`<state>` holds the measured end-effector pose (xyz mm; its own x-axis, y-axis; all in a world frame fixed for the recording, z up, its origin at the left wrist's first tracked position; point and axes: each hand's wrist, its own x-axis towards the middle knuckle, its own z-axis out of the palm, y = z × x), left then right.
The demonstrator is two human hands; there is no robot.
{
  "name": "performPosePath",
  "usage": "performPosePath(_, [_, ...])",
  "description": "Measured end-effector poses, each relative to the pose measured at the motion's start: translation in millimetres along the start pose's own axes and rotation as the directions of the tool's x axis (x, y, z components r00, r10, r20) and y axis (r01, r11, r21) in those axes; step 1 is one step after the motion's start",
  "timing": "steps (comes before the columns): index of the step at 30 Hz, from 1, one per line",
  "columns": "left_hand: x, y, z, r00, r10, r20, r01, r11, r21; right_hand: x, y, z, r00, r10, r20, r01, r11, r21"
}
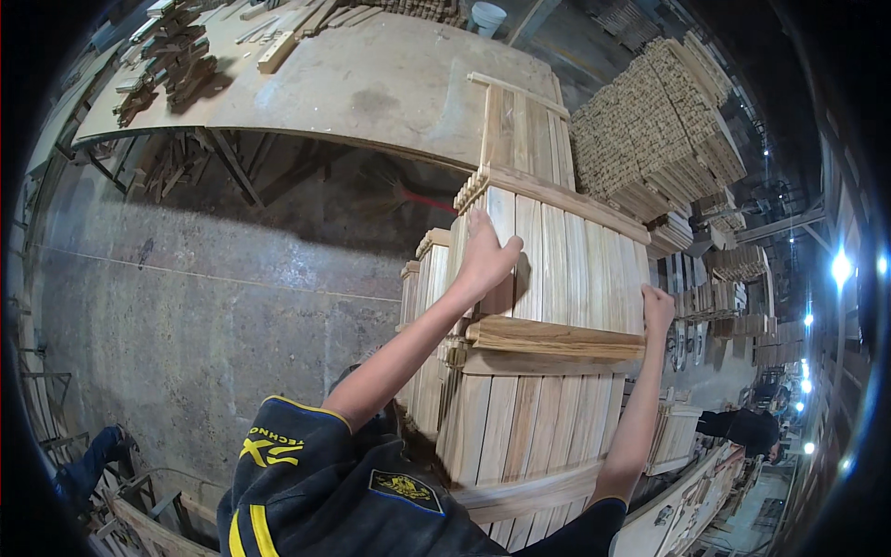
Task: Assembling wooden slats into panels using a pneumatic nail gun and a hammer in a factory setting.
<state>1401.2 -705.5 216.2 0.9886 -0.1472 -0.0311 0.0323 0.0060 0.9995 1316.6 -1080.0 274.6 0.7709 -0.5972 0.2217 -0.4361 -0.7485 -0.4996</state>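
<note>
A slatted wooden panel (557,260) of pale upright boards, with a thicker rail along its far and near edges, lies in front of me on a stack of similar panels. My left hand (487,258) grips its left edge, the thumb resting over the boards and the fingertips partly hidden. On the opposite side, my right hand (657,308) is closed round the right edge, knuckles up. Nearer to me, another slatted panel (529,418) lies below the near rail. A further panel (520,121) lies just beyond the far rail.
A large worktable (371,84) spans the far left, bearing a pile of wood pieces (176,60) and loose strips. Tall stacked slats (650,121) stand at the far right. A white bucket (487,17) is at the back. Another person (752,427) is at the right.
</note>
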Motion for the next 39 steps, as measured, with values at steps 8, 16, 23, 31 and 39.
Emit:
performPosePath(8, [-2,-16,-11,0.988,0.127,0.088,-0.132,0.989,0.063,7,18,11,0.967,0.153,0.205,-0.131,0.985,-0.116])
performPosePath(16, [-9,-20,6,0.989,0.143,-0.035,-0.138,0.984,0.108,-11,16,22,0.984,0.128,0.123,-0.139,0.987,0.084])
performPosePath(23, [-11,-16,6,0.988,0.147,-0.039,-0.140,0.980,0.142,-7,20,20,0.973,0.161,0.165,-0.204,0.936,0.286])
performPosePath(31, [-12,-26,-9,0.991,0.132,-0.003,-0.131,0.986,0.100,-19,-3,7,0.959,0.195,0.204,-0.203,0.979,0.017])
performPosePath(39, [-99,20,-111,0.812,0.223,0.539,-0.463,0.809,0.363,-74,65,-94,0.851,-0.046,0.523,0.010,0.997,0.072])
